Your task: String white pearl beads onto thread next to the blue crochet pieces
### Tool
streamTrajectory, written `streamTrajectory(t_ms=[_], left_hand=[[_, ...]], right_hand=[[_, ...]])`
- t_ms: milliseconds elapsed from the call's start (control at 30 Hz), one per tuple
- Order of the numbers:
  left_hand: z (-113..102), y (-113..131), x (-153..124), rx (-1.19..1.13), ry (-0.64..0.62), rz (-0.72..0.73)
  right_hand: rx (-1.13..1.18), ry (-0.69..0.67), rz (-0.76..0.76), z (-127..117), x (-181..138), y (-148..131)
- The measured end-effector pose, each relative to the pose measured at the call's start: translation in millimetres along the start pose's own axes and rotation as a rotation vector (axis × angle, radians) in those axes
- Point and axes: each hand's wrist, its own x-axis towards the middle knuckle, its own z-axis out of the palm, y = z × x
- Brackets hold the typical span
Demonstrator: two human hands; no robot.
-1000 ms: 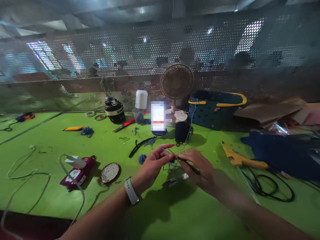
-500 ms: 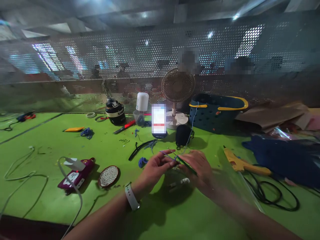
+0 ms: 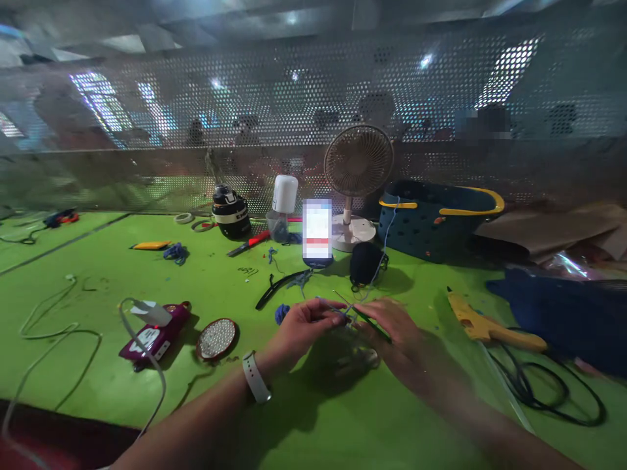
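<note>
Low over the green table, my two hands meet at a small piece of blue yarn work (image 3: 345, 318), mostly hidden by fingers. My left hand (image 3: 306, 329), with a white band on its wrist, pinches this piece between thumb and fingers. A crochet hook (image 3: 373, 324) with a green handle is gripped in my right hand (image 3: 399, 336); its thin metal tip points up and left, over the left fingertips. From the basket (image 3: 441, 225), a light blue yarn strand (image 3: 388, 238) runs down to the hands. A blue yarn ball (image 3: 281, 314) lies just beyond my left hand.
A phone (image 3: 317, 232) stands ahead, before a fan (image 3: 359, 163). A dark ball (image 3: 366, 264) sits beside it. At right lie a yellow glue gun (image 3: 482, 320) and its cable; at left, a purple power strip (image 3: 157, 333) and a round studded disc (image 3: 217, 339).
The whole view has shifted a little, so the table's things appear farther right. My hands stay together at the yarn, and the left fingers have drawn in slightly around it.
</note>
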Motion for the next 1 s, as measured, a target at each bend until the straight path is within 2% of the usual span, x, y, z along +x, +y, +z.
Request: streamTrajectory(t_ms=[233, 400, 600, 1000], left_hand=[[-3, -1, -1, -0.035, 0.020, 0.048], [-6, 1, -3, -0.020, 0.011, 0.032], [-10, 3, -4, -0.024, 0.015, -0.001], [-11, 10, -10, -0.187, -0.006, -0.062]], right_hand=[[0.110, 0.010, 0.091, -4, 6, -4], [0.165, -0.042, 0.169, -7, 7, -6], [0.176, -0.017, 0.166, -7, 13, -8], [0.221, 0.051, 0.142, 2, 9, -1]])
